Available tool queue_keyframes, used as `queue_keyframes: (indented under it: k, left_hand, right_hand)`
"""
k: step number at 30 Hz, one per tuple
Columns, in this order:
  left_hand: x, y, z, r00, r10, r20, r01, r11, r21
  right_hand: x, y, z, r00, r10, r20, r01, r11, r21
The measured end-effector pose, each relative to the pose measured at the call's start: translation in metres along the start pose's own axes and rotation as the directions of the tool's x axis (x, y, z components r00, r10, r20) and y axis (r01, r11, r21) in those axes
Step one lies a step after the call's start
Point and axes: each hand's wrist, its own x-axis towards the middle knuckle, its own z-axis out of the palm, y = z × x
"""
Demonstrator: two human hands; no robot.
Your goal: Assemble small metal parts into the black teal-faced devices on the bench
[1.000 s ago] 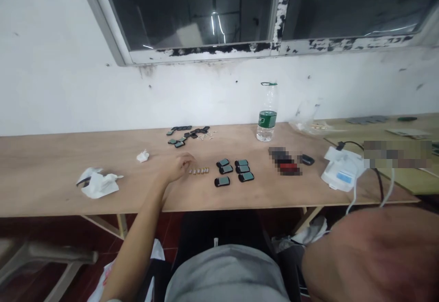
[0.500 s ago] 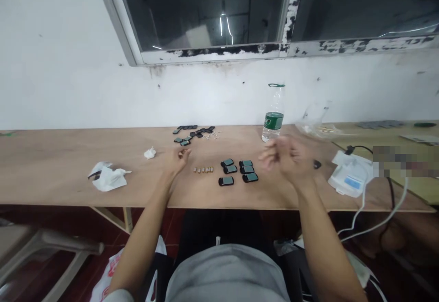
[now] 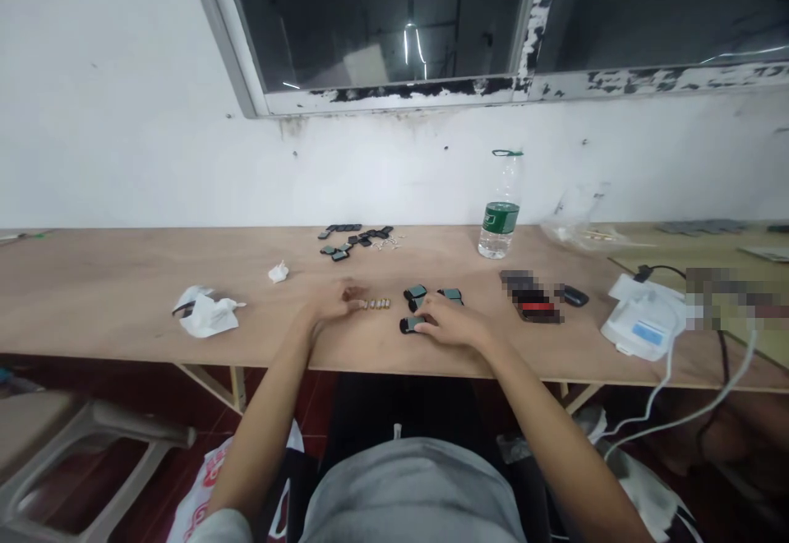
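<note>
My left hand (image 3: 336,300) rests on the table at the left end of a row of small metallic, brass-coloured cylinders (image 3: 378,304). Its fingers are curled in at that end and cover part of the row; whether they pinch one is hidden. My right hand (image 3: 454,320) reaches over a group of small black pieces with grey faces. Thumb and fingertips close on the right end of the nearest black-and-grey piece (image 3: 409,325), which lies on the table. Behind it, another such piece (image 3: 417,291) shows, and one more (image 3: 453,293) is partly covered by the hand.
More black pieces (image 3: 338,253) and small white bits (image 3: 387,243) lie toward the wall. A water bottle (image 3: 496,231) stands at the back. Crumpled tissue (image 3: 209,315) lies left; a blurred dark object (image 3: 531,296) and a white box with cables (image 3: 644,321) lie right.
My right hand has come down and left from above the table's right side onto the black-and-grey pieces, uncovering the blurred dark object. My left hand has moved to the cylinders' left end.
</note>
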Motion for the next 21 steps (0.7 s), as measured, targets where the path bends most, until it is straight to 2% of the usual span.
queue_keyframes:
  k: [5,10,13,16,21]
  left_hand:
    - [0.0,-0.003,-0.007,0.999,-0.011,0.043,0.011,1.0,0.003]
    - [0.001,-0.004,-0.007,0.997,-0.018,0.073,0.016,1.0,0.025]
    - [0.0,0.004,-0.01,0.998,-0.033,0.049,0.031,0.999,0.03]
    - [-0.004,0.027,-0.014,0.999,0.037,-0.007,-0.037,0.999,-0.014]
    - [-0.015,0.09,-0.009,0.952,0.294,-0.083,-0.303,0.941,-0.152]
  right_hand:
    - [-0.001,-0.004,-0.003,0.999,0.033,-0.007,-0.033,0.999,0.01]
    - [-0.001,0.0,-0.005,1.0,-0.005,-0.027,0.011,0.976,0.22]
    - [0.001,0.004,-0.004,0.995,0.016,-0.101,0.018,0.945,0.327]
    - [0.002,0.005,-0.006,0.979,0.085,-0.185,0.002,0.905,0.426]
    - [0.001,-0.003,-0.014,0.959,0.165,-0.23,-0.006,0.826,0.564]
